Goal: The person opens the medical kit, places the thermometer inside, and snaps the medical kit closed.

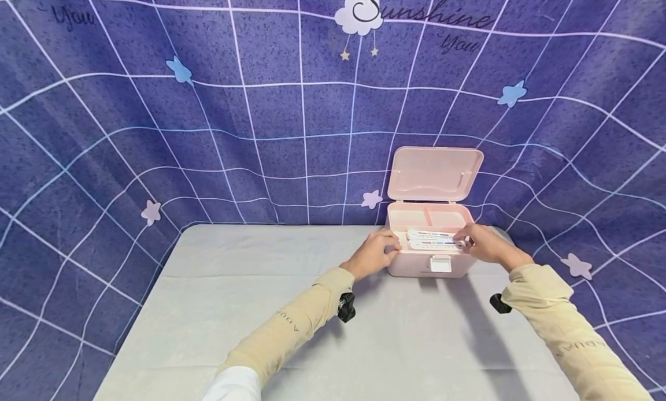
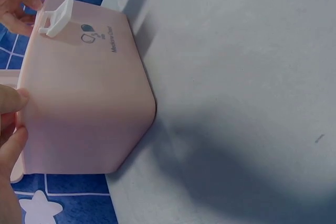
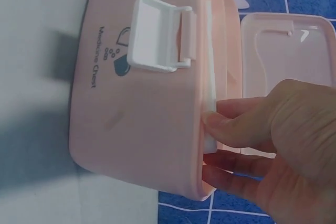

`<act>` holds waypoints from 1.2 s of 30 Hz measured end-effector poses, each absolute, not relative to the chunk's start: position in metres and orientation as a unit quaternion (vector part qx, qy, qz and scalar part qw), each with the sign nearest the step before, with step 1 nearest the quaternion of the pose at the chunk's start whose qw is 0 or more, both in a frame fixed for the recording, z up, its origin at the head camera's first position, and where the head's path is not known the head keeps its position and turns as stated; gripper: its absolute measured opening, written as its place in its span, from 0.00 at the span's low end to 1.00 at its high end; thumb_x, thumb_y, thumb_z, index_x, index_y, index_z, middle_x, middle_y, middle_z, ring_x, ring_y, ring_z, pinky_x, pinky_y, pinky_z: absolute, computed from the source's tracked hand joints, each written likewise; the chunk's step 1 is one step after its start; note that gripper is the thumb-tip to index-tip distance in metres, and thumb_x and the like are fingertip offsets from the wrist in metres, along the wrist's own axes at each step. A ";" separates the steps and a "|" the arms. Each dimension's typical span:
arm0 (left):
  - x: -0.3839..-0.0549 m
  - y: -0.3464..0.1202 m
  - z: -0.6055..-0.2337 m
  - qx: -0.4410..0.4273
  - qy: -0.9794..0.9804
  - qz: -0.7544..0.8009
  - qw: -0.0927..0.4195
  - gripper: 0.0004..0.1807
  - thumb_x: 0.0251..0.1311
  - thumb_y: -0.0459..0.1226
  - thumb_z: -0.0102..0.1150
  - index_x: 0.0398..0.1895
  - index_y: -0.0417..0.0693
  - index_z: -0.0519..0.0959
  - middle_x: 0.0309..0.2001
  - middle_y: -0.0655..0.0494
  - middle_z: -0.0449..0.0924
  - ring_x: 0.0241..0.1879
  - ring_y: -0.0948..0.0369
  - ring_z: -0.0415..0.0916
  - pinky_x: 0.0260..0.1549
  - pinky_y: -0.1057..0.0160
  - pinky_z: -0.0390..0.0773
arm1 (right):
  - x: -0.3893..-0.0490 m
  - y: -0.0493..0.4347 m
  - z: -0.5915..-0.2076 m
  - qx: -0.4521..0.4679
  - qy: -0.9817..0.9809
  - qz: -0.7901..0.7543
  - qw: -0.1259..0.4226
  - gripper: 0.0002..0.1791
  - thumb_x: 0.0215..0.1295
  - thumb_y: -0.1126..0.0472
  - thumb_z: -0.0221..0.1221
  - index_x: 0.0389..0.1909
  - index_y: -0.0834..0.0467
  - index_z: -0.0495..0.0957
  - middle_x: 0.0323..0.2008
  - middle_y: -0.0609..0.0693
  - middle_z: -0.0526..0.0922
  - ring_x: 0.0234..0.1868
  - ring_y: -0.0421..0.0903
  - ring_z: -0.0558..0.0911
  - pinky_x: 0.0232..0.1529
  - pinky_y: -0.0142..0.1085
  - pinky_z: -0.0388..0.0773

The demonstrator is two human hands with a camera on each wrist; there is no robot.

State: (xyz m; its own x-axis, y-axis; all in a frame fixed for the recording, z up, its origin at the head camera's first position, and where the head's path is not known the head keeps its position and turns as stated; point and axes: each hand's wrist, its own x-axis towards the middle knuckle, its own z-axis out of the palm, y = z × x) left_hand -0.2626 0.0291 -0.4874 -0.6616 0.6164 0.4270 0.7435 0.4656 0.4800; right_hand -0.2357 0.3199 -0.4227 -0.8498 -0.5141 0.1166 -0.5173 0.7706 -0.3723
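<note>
A pink medicine chest stands at the back right of the table with its lid raised. Inside its upper tray, along the front, lie two long slim white packs with coloured print, side by side. My left hand grips the chest's left rim; the left wrist view shows thumb and fingertips at that edge. At the right end of the packs, my right hand pinches the white pack nearest the front wall, thumb at its edge. Some of the right fingertips are hidden inside the chest.
A white latch hangs unfastened on the chest's front. The pale table extends left and forward. Behind it hangs a blue gridded cloth, close to the raised lid.
</note>
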 end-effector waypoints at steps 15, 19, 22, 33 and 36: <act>-0.263 0.030 -0.490 -0.396 -0.846 -0.343 0.097 0.07 0.56 0.32 0.64 0.37 0.44 0.86 0.46 0.50 0.81 0.51 0.61 0.75 0.58 0.75 0.65 | -0.242 0.306 -0.431 0.254 -0.931 0.262 -0.012 0.05 0.49 0.75 0.63 0.29 0.66 0.81 0.21 0.51 0.76 0.22 0.39 0.69 0.24 0.30 0.68; -0.264 0.030 -0.489 -0.396 -0.845 -0.346 0.100 0.06 0.55 0.32 0.64 0.36 0.44 0.86 0.45 0.51 0.81 0.50 0.61 0.75 0.57 0.75 0.65 | -0.243 0.300 -0.435 0.265 -0.925 0.270 0.029 0.07 0.45 0.76 0.64 0.26 0.64 0.81 0.21 0.50 0.76 0.23 0.44 0.71 0.24 0.30 0.68; -0.266 0.031 -0.489 -0.404 -0.839 -0.351 0.100 0.06 0.55 0.32 0.64 0.35 0.44 0.86 0.43 0.53 0.81 0.49 0.61 0.75 0.56 0.75 0.67 | -0.242 0.298 -0.438 0.271 -0.924 0.266 0.049 0.08 0.45 0.77 0.63 0.24 0.62 0.82 0.20 0.49 0.76 0.24 0.47 0.72 0.24 0.31 0.68; -0.280 0.025 -0.480 -0.366 -0.803 -0.468 0.042 0.04 0.52 0.28 0.63 0.30 0.40 0.85 0.29 0.57 0.79 0.32 0.66 0.74 0.37 0.74 0.78 | -0.238 0.301 -0.436 0.249 -0.945 0.197 0.077 0.06 0.46 0.72 0.63 0.22 0.58 0.82 0.20 0.44 0.76 0.24 0.42 0.73 0.26 0.36 0.71; -0.286 0.022 -0.474 -0.343 -0.807 -0.480 0.031 0.04 0.53 0.28 0.62 0.32 0.38 0.84 0.31 0.55 0.79 0.33 0.64 0.76 0.37 0.72 0.79 | -0.240 0.308 -0.433 0.225 -0.947 0.217 0.076 0.05 0.48 0.72 0.62 0.26 0.60 0.82 0.21 0.46 0.76 0.23 0.42 0.73 0.24 0.34 0.70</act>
